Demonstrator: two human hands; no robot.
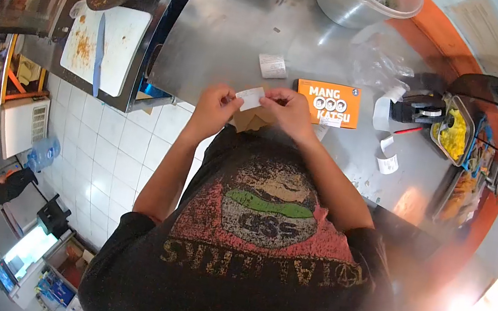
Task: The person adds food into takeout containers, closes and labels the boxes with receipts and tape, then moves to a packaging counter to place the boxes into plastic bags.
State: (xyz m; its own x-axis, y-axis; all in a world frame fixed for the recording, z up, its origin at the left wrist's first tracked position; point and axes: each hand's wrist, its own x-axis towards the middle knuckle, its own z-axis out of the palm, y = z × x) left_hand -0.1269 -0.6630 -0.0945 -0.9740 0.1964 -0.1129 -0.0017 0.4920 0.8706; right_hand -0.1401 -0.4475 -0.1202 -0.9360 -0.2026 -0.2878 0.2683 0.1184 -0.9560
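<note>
Between my two hands is a small white paper label (250, 98) with faint print. My left hand (214, 109) pinches its left end, and my right hand (290, 111) pinches its right end. Both hands are at the near edge of the steel counter (230, 34). Just right of my right hand lies an orange food box (331, 97) reading "MANG KATSU", with a small white label on its near edge. A printed paper slip (272, 66) rests on the counter beyond my hands. Something brown, partly hidden, shows below the label.
At left, a knife (100, 51) lies on a stained white cutting board (127, 36). A large clear tub (353, 5) stands at the back. To the right are a black device (418, 110) with a paper strip, a red pen (406, 130), curled slips (386, 164) and a tray of yellow food (457, 134).
</note>
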